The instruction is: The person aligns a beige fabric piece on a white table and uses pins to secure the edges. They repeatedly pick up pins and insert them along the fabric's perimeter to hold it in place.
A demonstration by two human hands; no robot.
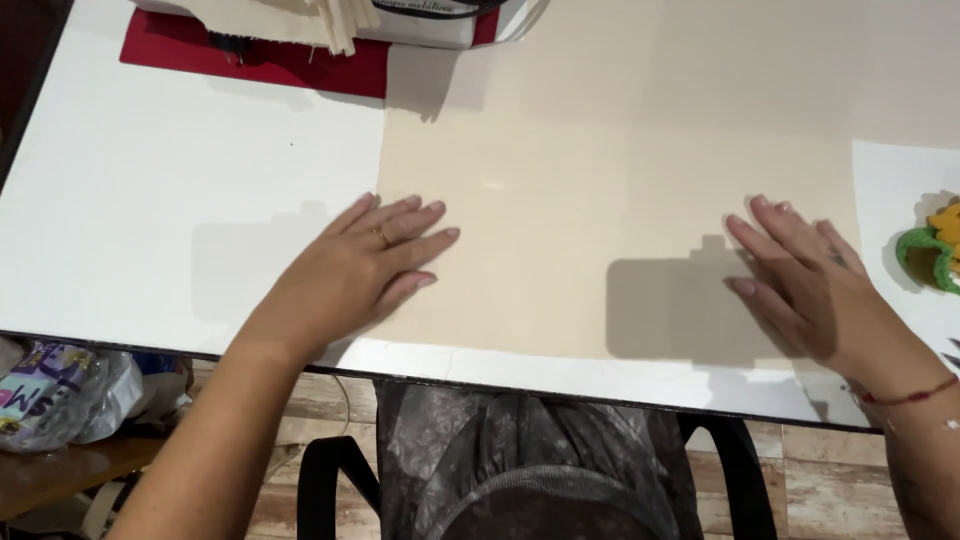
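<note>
A sheet of beige fabric (pixel 610 190) is spread flat on the white counter (pixel 150 200). The left hand (pixel 360 265) is pressed on its left edge and the right hand (pixel 800 280) near its right edge, each grip wide, fingers flat, nothing held

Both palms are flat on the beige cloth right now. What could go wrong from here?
The beige fabric lies loose on the smooth white table; uneven pressure from the left hand or right hand may slide or wrinkle it. Its right edge sits near the green and yellow item, which might snag.
</note>
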